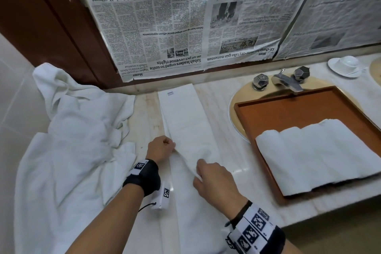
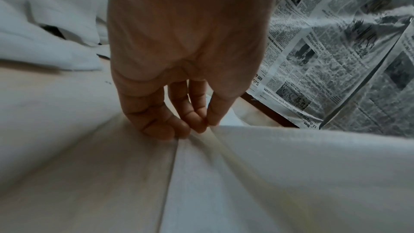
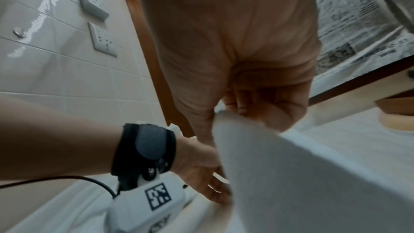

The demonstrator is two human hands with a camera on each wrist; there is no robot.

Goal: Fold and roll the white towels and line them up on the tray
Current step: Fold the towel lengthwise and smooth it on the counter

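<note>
A white towel (image 1: 189,121) folded into a long narrow strip lies along the counter, running away from me. My left hand (image 1: 162,148) pinches its left edge about halfway along; the left wrist view shows the fingertips (image 2: 197,123) closed on that towel (image 2: 291,166) edge. My right hand (image 1: 212,177) grips a lifted fold of the same strip nearer to me, and the right wrist view shows the cloth (image 3: 280,166) raised in that hand (image 3: 253,105). Several rolled white towels (image 1: 321,152) lie side by side in the brown tray (image 1: 288,109) on the right.
A crumpled heap of white towels (image 1: 74,130) covers the counter's left end. The tray sits over the basin, with the tap (image 1: 286,81) behind it. A cup on a saucer (image 1: 346,66) stands at the far right. Newspaper (image 1: 185,16) covers the wall behind.
</note>
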